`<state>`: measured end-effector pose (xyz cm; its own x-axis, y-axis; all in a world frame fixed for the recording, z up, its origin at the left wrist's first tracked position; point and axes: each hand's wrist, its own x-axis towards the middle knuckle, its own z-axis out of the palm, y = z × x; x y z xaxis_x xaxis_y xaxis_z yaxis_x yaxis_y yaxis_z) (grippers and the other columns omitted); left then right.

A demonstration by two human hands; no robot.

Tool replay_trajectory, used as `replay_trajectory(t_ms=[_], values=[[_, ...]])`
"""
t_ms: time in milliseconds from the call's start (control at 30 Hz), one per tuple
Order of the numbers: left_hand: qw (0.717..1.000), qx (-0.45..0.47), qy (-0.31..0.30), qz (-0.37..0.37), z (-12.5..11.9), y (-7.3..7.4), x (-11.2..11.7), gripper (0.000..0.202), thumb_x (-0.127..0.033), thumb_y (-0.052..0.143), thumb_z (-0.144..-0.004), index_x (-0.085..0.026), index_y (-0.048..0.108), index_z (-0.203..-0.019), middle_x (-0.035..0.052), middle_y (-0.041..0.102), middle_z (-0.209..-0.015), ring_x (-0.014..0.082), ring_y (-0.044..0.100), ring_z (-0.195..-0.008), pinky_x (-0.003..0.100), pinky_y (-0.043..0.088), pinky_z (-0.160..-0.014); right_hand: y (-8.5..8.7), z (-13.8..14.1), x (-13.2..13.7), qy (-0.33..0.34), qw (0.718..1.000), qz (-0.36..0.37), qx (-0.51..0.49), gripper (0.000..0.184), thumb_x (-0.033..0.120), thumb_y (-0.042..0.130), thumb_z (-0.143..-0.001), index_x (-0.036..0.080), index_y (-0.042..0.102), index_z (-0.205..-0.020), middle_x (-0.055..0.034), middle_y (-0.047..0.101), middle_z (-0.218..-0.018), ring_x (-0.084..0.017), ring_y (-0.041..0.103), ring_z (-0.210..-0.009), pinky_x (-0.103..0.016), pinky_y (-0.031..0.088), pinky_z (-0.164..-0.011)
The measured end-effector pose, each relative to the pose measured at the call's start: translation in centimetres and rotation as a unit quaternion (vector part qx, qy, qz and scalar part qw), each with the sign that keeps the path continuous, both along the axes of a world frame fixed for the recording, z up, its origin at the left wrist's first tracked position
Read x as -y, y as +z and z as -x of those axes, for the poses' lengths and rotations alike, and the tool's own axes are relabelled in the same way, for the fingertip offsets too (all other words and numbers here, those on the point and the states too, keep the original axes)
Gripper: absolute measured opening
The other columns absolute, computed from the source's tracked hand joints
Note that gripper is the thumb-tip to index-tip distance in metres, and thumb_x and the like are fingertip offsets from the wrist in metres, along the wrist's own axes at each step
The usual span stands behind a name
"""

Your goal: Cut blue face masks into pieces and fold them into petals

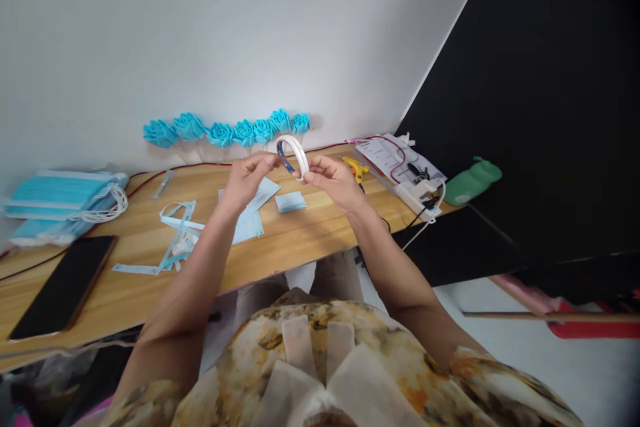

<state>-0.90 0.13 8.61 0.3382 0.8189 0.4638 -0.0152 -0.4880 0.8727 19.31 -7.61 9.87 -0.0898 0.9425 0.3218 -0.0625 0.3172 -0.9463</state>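
Both my hands are raised above the wooden table and hold a white roll of tape between them. My left hand pinches the roll's left side with closed fingers. My right hand grips its lower right edge, fingers curled. Below the hands lie light blue pieces of mask fabric and cut strips.
Several blue fabric roses line the wall. A stack of blue face masks and a black phone lie at the left. A yellow glue gun, papers and a white power strip sit at the right, by a green object.
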Motion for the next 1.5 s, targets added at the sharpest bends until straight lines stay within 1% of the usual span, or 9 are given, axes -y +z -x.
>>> replay_trajectory(t_ms=[67,167,367,467,600,800,967,1167,1500], values=[[0.998,0.012,-0.051,-0.028,-1.0,1.6,1.8,0.045,-0.061,0.062,-0.092,-0.020,0.079,-0.086,0.0079,0.078,-0.095,0.0228,0.070,-0.095,0.034,0.052,-0.092,0.5,0.4,-0.3,0.003,1.000,-0.017,0.019,0.030,0.045,0.083,-0.076,0.022,0.073,-0.093,-0.0043,0.080,-0.098,-0.016,0.073,-0.092,-0.033,0.059,-0.089],[0.997,0.048,-0.063,-0.005,-1.9,3.1,3.0,0.040,-0.060,0.071,-0.085,-0.021,0.079,-0.086,0.0065,0.077,-0.094,0.0232,0.069,-0.093,0.034,0.053,-0.087,1.1,0.8,-1.0,0.001,0.999,-0.035,0.041,0.026,0.041,0.082,-0.076,0.022,0.073,-0.091,-0.0022,0.078,-0.094,-0.016,0.072,-0.090,-0.032,0.059,-0.087],[0.984,0.156,-0.071,0.036,-3.0,4.9,2.6,0.023,-0.044,0.078,-0.082,-0.023,0.078,-0.092,0.0047,0.078,-0.101,0.0245,0.070,-0.104,0.039,0.051,-0.100,3.0,1.4,-2.7,-0.017,0.989,-0.120,0.083,0.018,0.039,0.074,-0.085,0.024,0.073,-0.094,-0.0009,0.077,-0.100,-0.016,0.072,-0.092,-0.032,0.058,-0.088],[0.975,0.208,-0.067,0.051,-3.8,5.4,2.7,0.018,-0.037,0.068,-0.087,-0.024,0.077,-0.095,0.0051,0.077,-0.108,0.0248,0.069,-0.111,0.041,0.051,-0.103,3.6,1.8,-2.9,-0.073,0.971,-0.179,0.141,0.013,0.037,0.069,-0.091,0.026,0.073,-0.097,-0.0006,0.078,-0.101,-0.018,0.073,-0.093,-0.033,0.057,-0.089],[0.971,0.227,-0.060,0.055,-4.4,5.4,3.4,0.020,-0.034,0.059,-0.093,-0.024,0.075,-0.095,0.0055,0.077,-0.107,0.0245,0.069,-0.112,0.041,0.052,-0.102,2.6,2.2,-3.0,-0.160,0.926,-0.277,0.200,0.010,0.033,0.065,-0.094,0.028,0.072,-0.099,-0.0021,0.079,-0.102,-0.020,0.074,-0.094,-0.034,0.057,-0.088],[0.973,0.223,-0.036,0.042,-5.0,5.0,3.5,0.019,-0.036,0.060,-0.094,-0.023,0.072,-0.087,0.0054,0.076,-0.101,0.0242,0.069,-0.109,0.039,0.052,-0.099,0.7,2.3,-4.0,-0.206,0.879,-0.364,0.227,0.013,0.032,0.060,-0.099,0.029,0.069,-0.107,-0.0049,0.079,-0.107,-0.022,0.074,-0.105,-0.038,0.056,-0.093],[0.967,0.251,-0.032,0.024,-5.5,5.1,3.0,0.021,-0.039,0.061,-0.094,-0.023,0.071,-0.085,0.0048,0.074,-0.096,0.0218,0.069,-0.101,0.036,0.052,-0.095,0.5,2.9,-5.1,-0.240,0.842,-0.429,0.221,0.015,0.028,0.057,-0.100,0.028,0.066,-0.112,-0.0078,0.078,-0.113,-0.024,0.074,-0.109,-0.039,0.057,-0.094],[0.939,0.339,0.015,0.059,-6.3,5.4,2.8,0.020,-0.038,0.070,-0.092,-0.020,0.069,-0.081,-0.0010,0.063,-0.080,0.0114,0.057,-0.078,0.021,0.047,-0.078,0.9,3.9,-6.7,-0.264,0.799,-0.497,0.210,0.016,0.024,0.055,-0.101,0.025,0.062,-0.115,-0.0088,0.078,-0.113,-0.021,0.075,-0.105,-0.038,0.060,-0.092],[0.921,0.383,0.035,0.069,-6.9,5.7,2.4,0.033,-0.052,0.073,-0.090,-0.020,0.071,-0.082,-0.0022,0.058,-0.074,0.0095,0.053,-0.069,0.020,0.047,-0.075,1.4,4.7,-7.9,-0.270,0.808,-0.493,0.178,0.012,0.021,0.058,-0.099,0.025,0.064,-0.108,-0.0060,0.079,-0.105,-0.020,0.076,-0.098,-0.034,0.060,-0.086]])
